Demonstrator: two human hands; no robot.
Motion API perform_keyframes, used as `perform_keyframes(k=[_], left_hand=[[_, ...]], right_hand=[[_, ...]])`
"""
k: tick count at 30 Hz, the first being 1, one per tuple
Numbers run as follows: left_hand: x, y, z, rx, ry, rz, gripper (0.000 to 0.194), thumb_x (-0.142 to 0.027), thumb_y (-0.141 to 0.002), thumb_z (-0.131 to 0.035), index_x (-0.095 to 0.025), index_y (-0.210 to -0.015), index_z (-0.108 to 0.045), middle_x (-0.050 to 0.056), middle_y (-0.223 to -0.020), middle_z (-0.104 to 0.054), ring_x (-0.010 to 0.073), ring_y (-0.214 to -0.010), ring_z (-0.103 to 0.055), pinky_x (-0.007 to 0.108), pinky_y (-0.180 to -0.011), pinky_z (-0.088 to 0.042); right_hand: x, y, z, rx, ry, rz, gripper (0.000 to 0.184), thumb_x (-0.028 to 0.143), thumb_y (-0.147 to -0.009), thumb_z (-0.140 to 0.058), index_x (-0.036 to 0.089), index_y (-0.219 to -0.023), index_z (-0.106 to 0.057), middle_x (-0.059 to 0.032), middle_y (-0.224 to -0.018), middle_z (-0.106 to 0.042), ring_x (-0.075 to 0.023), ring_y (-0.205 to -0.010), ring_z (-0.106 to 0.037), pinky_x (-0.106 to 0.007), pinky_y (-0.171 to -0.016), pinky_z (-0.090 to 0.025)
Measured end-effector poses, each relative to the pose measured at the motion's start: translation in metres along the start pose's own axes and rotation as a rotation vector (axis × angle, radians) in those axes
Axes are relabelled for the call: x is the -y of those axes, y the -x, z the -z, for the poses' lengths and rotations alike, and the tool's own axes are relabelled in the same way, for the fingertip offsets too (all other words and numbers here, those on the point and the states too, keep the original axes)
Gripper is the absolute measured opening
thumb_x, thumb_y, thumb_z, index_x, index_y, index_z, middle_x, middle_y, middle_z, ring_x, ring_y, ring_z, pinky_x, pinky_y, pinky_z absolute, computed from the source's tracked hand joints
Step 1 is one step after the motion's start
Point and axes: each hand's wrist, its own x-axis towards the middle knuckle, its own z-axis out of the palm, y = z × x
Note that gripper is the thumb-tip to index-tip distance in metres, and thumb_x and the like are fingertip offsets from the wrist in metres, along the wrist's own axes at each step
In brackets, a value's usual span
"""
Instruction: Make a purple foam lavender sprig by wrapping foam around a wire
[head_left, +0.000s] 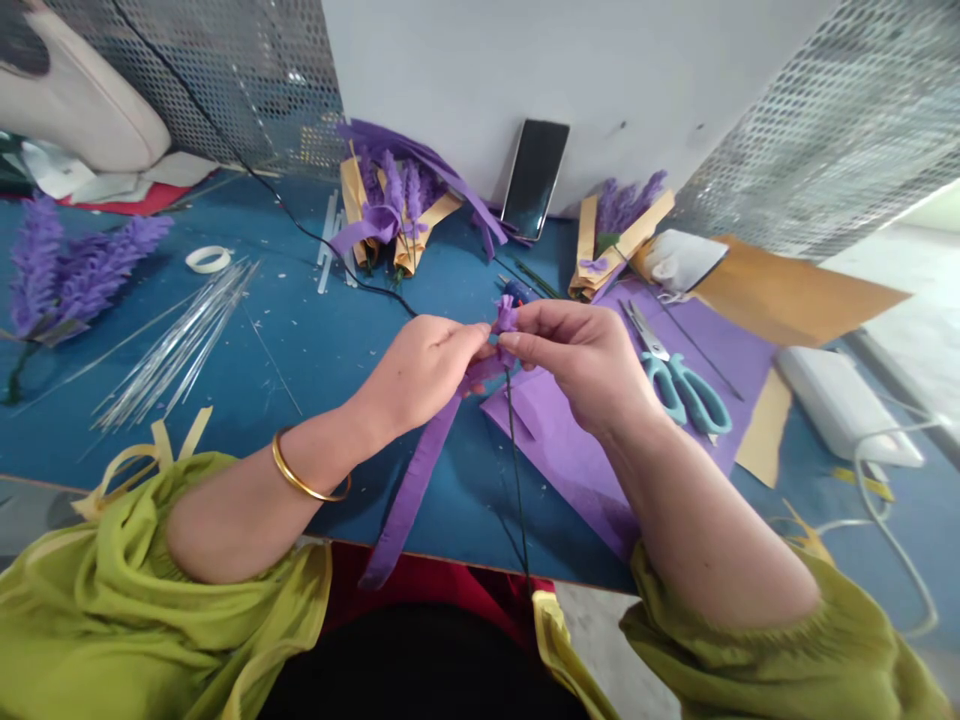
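Note:
Both hands meet over the table's middle at a small purple paper flower head (507, 316) on top of a thin dark wire stem (514, 450). My left hand (431, 362) is closed, pinching a long purple paper strip (416, 490) close under the flower head; the strip's free end hangs past the table edge. With thumb and forefinger, my right hand (589, 350) pinches the flower head from the right. The stem slants down toward my lap. Fingertips hide part of where strip and stem meet.
Purple paper sheets (577, 470) lie at right under blue-handled scissors (679, 385). Bundled wires (180, 340), a tape roll (208, 260) and purple flowers (82, 260) are at left. Behind stand wrapped bouquets (409, 220) and a phone (535, 180). A black cable (300, 225) crosses the blue table.

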Motion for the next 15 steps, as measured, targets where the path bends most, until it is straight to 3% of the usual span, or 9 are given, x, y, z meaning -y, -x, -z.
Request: perform_keyframes(k=[4,8,11,15], left_hand=[[0.005,-0.002,0.003,-0.061,-0.157,-0.099,0.043,-0.044,-0.092,-0.048,-0.017,-0.065,-0.067,0.007,-0.077,-0.072,0.0194,-0.078,-0.067,0.026,-0.068,-0.05],[0.004,-0.007,0.004,-0.108,-0.015,-0.091,0.036,-0.048,-0.086,-0.061,-0.016,-0.071,-0.07,0.006,-0.075,-0.072,0.0157,-0.068,-0.063,0.026,-0.064,-0.048],[0.003,-0.008,0.003,-0.155,0.102,-0.102,0.029,-0.038,-0.08,-0.07,-0.018,-0.06,-0.062,-0.001,-0.058,-0.059,0.011,-0.058,-0.052,0.024,-0.059,-0.042],[0.003,-0.009,0.002,-0.147,0.215,-0.077,0.05,-0.034,-0.086,-0.062,-0.02,-0.045,-0.036,-0.006,-0.045,-0.033,0.0085,-0.047,-0.032,0.025,-0.053,-0.033]], right_hand=[[0.005,0.002,0.003,0.012,-0.034,-0.001,0.007,0.025,-0.074,-0.075,0.019,-0.074,-0.072,0.0015,-0.066,-0.061,-0.012,-0.062,-0.052,-0.029,-0.061,-0.043],[0.01,0.001,0.01,-0.014,-0.116,-0.032,0.006,0.024,-0.072,-0.077,0.021,-0.077,-0.074,0.0009,-0.07,-0.063,-0.012,-0.062,-0.052,-0.029,-0.062,-0.044],[0.011,-0.001,0.015,-0.01,-0.181,-0.067,0.005,0.023,-0.073,-0.077,0.021,-0.077,-0.075,0.001,-0.069,-0.063,-0.0112,-0.061,-0.051,-0.028,-0.061,-0.043],[0.011,-0.002,0.017,0.04,-0.238,-0.117,0.006,0.023,-0.072,-0.078,0.022,-0.077,-0.076,0.0002,-0.074,-0.066,-0.0105,-0.062,-0.051,-0.026,-0.059,-0.042]])
